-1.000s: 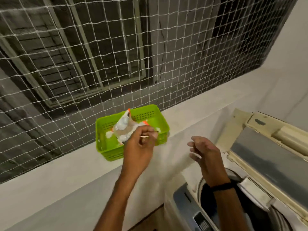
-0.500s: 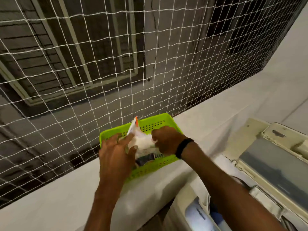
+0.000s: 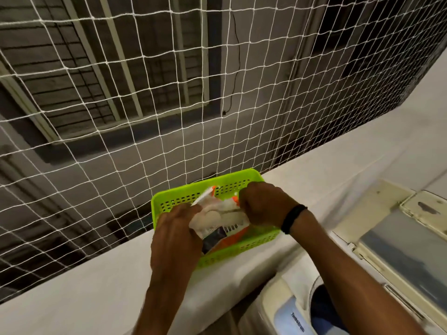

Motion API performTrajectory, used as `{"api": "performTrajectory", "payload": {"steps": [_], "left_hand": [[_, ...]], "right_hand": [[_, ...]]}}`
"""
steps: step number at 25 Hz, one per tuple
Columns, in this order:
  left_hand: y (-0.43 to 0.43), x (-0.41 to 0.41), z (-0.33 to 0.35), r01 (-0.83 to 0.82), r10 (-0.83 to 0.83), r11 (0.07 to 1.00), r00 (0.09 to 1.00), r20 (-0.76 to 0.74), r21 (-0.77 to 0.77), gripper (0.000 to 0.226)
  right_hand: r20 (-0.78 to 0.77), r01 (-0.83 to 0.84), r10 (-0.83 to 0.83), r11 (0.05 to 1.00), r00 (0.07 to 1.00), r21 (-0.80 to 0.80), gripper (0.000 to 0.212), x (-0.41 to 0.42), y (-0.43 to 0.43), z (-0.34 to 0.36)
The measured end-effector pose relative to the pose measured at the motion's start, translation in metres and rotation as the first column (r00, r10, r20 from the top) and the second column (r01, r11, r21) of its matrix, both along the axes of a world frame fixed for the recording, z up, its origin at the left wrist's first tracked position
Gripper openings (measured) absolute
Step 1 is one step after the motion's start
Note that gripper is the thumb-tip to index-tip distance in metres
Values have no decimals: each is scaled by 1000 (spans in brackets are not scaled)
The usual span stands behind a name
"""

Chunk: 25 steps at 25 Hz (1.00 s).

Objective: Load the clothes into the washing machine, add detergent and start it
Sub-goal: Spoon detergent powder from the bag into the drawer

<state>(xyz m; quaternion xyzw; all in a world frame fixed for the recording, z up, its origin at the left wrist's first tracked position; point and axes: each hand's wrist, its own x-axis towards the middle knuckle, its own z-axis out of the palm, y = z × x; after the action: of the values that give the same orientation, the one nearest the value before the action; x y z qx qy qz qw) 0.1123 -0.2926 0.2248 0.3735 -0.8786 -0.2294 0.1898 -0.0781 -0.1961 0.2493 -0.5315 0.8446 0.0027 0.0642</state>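
Gripping what looks like a detergent pouch [image 3: 219, 220] over the green basket [image 3: 183, 198], left hand [image 3: 175, 234] and right hand [image 3: 264, 205] both closed on it, the detergent step needs it carried right to the open washing machine [image 3: 300, 308].

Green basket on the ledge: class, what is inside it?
Inside the green basket is a white and orange packet, gripped by the left hand and right hand. The hands and packet cover the basket's floor, so anything else there is hidden.

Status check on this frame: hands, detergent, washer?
Both hands, left and right, gripping the detergent pouch over the green basket on the ledge. Washing machine lid open, dark clothes inside. Nothing in the way.
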Motion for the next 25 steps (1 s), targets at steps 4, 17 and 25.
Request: {"api": "performTrajectory", "payload": {"steps": [4, 17, 25], "left_hand": [[4, -3, 10, 37, -42, 998, 993, -114, -45, 58], [-3, -1, -6, 119, -119, 992, 993, 2, -41, 74], [-5, -2, -9, 114, -115, 993, 993, -14, -38, 73]], "right_hand": [[119, 99, -65, 944, 991, -314, 25, -5, 10, 3], [877, 631, -175, 757, 447, -170, 21, -2, 3, -13], [876, 687, -188, 699, 445, -199, 14, -2, 8, -14]]}}
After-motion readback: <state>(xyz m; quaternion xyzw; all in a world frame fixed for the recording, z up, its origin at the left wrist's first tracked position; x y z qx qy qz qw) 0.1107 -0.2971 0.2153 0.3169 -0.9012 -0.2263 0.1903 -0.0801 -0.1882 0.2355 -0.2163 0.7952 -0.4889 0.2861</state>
